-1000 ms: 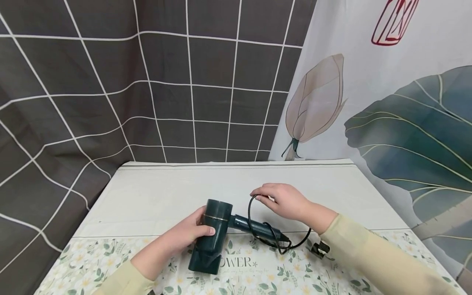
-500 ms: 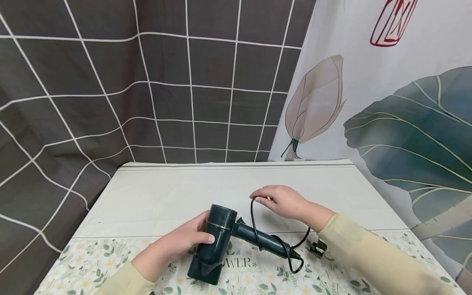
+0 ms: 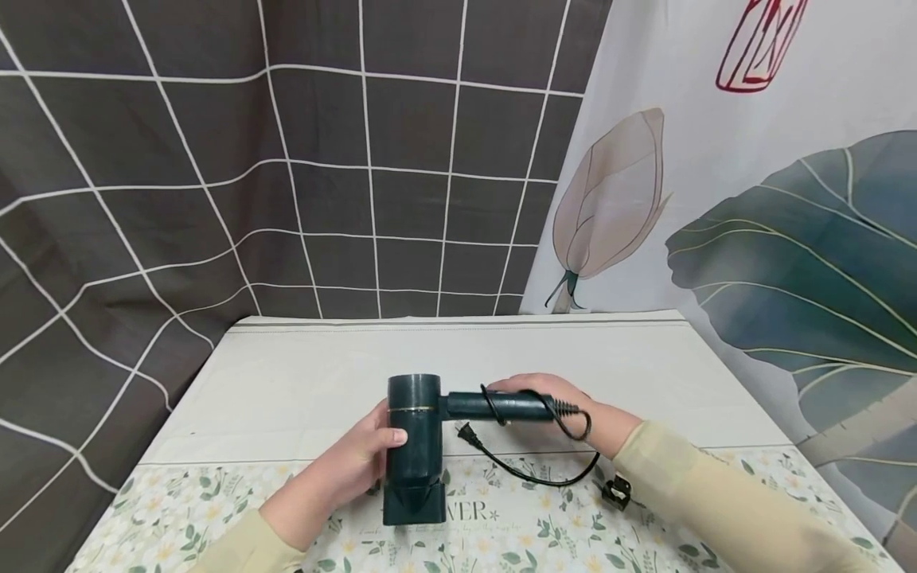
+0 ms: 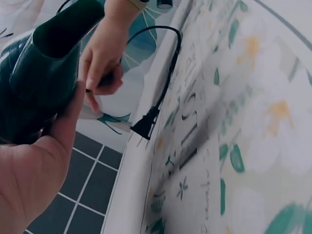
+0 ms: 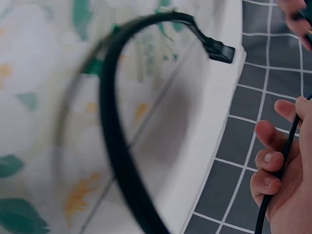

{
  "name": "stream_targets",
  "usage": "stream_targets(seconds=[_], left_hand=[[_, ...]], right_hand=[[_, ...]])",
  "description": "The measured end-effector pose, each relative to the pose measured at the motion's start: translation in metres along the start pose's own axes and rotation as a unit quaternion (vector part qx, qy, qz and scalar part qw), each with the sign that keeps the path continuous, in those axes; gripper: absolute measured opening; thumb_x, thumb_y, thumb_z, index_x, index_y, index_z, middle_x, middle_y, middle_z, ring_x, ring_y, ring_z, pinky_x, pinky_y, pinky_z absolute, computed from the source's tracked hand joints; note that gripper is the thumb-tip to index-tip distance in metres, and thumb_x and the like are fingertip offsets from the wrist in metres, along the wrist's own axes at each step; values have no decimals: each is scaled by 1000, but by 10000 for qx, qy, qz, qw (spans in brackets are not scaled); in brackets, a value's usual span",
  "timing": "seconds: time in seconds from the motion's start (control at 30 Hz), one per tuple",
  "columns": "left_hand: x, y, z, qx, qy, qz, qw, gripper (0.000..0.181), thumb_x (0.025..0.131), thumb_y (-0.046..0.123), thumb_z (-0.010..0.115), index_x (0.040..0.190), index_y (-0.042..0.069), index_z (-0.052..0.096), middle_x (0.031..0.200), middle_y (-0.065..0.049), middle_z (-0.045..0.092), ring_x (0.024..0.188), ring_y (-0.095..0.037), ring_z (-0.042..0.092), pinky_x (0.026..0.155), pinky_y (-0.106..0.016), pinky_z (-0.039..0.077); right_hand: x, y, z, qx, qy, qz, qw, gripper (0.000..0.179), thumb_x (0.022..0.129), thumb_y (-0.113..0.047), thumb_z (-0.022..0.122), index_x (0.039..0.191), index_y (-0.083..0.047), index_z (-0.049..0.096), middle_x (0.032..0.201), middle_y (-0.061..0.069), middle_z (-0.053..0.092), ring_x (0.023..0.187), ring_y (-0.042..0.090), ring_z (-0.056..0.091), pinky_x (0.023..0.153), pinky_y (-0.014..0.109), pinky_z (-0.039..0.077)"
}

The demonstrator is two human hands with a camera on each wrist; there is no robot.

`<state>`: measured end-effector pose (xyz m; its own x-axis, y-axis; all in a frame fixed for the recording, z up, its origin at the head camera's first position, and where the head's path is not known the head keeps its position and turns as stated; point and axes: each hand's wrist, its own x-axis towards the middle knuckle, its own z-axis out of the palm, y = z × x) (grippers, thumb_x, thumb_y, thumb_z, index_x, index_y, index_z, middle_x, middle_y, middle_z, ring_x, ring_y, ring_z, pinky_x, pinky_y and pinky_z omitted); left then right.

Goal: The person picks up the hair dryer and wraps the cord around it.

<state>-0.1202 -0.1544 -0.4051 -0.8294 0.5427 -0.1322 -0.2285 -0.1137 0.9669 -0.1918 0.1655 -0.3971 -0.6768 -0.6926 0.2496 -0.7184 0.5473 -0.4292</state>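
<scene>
A dark green hair dryer is held over the table, its barrel upright and its handle pointing right. My left hand grips the barrel from the left, thumb on the near side. Its wide nozzle shows in the left wrist view. Behind the handle is my right hand, partly hidden; in the right wrist view its fingers curl at the black power cord. The cord loops round the handle. Its free end hangs below in a curve, with the two-pin plug at the end.
A floral cloth covers the front of the table, with a plain white strip behind it. A dark grid curtain and a white curtain with leaf prints hang at the back. A small black device sits by the right sleeve.
The hair dryer's handle has swung up to level, and the barrel has turned upright. My right hand has gone from above the handle to behind it. The plug has come into view below.
</scene>
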Motion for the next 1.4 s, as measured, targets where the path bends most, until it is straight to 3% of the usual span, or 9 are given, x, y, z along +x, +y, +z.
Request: stream_targets(seconds=[0.1,0.2,0.37,0.47,0.67,0.77,1.0,1.2,1.4], left_hand=[[3,0,3,-154,252,193,9994,80,92,19,58,157,18,12,144,-13,47,122,-23,54,112,-47,29],[6,0,6,-333,366,379,9981,79,91,13,58,156,16,13,143,-12,49,120,-22,56,107,-40,35],[11,-2,10,-378,634,534,9958,82,90,7,60,155,15,11,143,-16,48,117,-23,60,101,-40,41],[15,-3,11,-89,991,540,9936,80,90,7,62,153,14,14,142,-20,47,118,-28,60,102,-43,43],[23,-6,8,573,2009,339,9773,83,91,14,66,155,13,13,149,-19,42,129,-33,51,112,-56,29],[24,-5,4,756,2326,188,9694,89,91,18,68,157,12,9,155,-18,34,137,-36,42,114,-59,21],[20,1,-8,965,2564,20,9617,96,93,23,67,158,9,-3,163,-19,14,148,-39,20,116,-59,13],[17,4,-10,1070,2649,-6,9583,98,93,22,66,158,7,-5,162,-24,11,147,-43,18,115,-60,14],[15,5,-11,1090,2719,-99,9561,98,93,21,66,158,7,-6,162,-25,9,145,-46,19,114,-64,13]], right_hand=[[-1,0,7,-159,413,-429,9981,12,92,-11,67,103,-11,72,97,0,71,86,11,64,76,31,53],[1,1,16,-1004,500,-684,9913,13,95,-16,65,104,-15,75,97,-4,71,85,8,62,74,30,51],[-3,-8,20,-1456,-330,-55,9888,31,104,-34,49,118,-22,73,113,-6,72,101,12,67,85,36,54],[-5,-15,19,-1491,-506,27,9875,34,105,-37,46,120,-21,71,112,-6,72,102,13,68,87,37,54],[-8,-21,16,-1602,-290,-166,9865,22,101,-28,55,110,-19,73,96,-10,71,84,5,66,76,33,55],[-11,-24,13,-1701,-146,-247,9850,16,97,-21,59,105,-17,72,92,-11,71,78,3,64,71,31,54],[-18,-26,0,-1940,460,-528,9785,17,90,-14,62,104,-16,71,93,-9,69,69,1,59,63,27,52],[-21,-21,-8,-1933,935,-904,9725,18,86,-10,68,103,-16,72,88,-9,65,60,-2,50,56,22,47],[-22,-20,-16,-1791,1111,-1034,9721,20,87,-7,69,104,-16,72,84,-11,60,55,-3,41,52,19,41]])
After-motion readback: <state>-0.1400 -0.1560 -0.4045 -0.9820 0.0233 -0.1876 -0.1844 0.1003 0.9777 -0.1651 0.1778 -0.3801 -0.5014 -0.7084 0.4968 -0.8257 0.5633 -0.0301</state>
